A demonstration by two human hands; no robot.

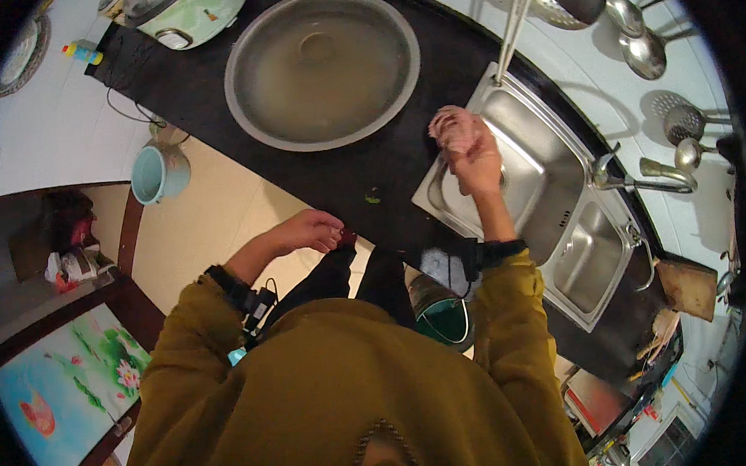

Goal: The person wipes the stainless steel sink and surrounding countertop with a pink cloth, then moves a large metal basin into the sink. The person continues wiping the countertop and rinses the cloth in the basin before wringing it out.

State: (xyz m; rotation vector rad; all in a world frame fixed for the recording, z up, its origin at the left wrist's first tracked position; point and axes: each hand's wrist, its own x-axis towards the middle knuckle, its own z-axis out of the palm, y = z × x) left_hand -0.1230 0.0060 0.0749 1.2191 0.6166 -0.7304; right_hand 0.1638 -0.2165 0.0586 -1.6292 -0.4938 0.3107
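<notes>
My right hand (pixel 477 164) is closed round a crumpled pink cloth (pixel 454 129), held over the left rim of the steel sink (pixel 512 145). My left hand (pixel 307 232) hovers by the front edge of the black counter (pixel 303 178), fingers loosely bent and nothing visible in them. Beyond both hands, a large metal basin (pixel 239 96) of cloudy water stands on the counter. A round shape shows in the water near its far side. Between the basin and my body lies a small green scrap (pixel 372 197).
A pale green rice cooker (pixel 197 18) stands at the far left. Ladles and skimmers (pixel 644 54) hang on the right wall, beyond the tap (pixel 640 183). On the floor are a light blue bucket (pixel 149 175) and a dark green bucket (pixel 445 322) near my legs.
</notes>
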